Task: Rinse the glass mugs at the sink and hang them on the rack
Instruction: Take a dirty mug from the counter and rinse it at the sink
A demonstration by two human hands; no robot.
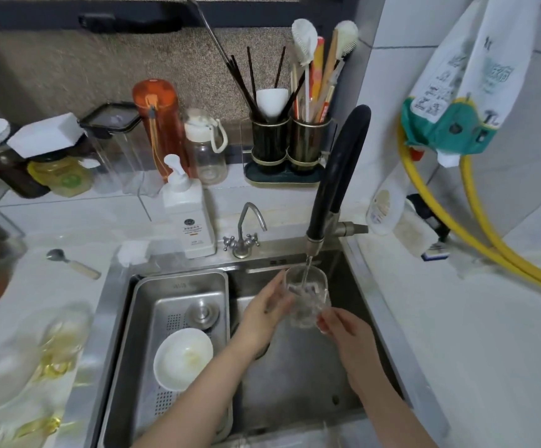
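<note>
glass mug [308, 297] upright under black faucet [337, 176], stream running into it, over right basin of sink [295, 383]. left hand [264, 313] curled round mug's left side; right hand [343, 328] pinching lower right edge. risks: wet glass slipping from the light right pinch and hitting steel; overfill splashing onto counter; rim knocking the spout if lifted. rack not identifiable; blurred glassware [52, 344] at left.
</note>
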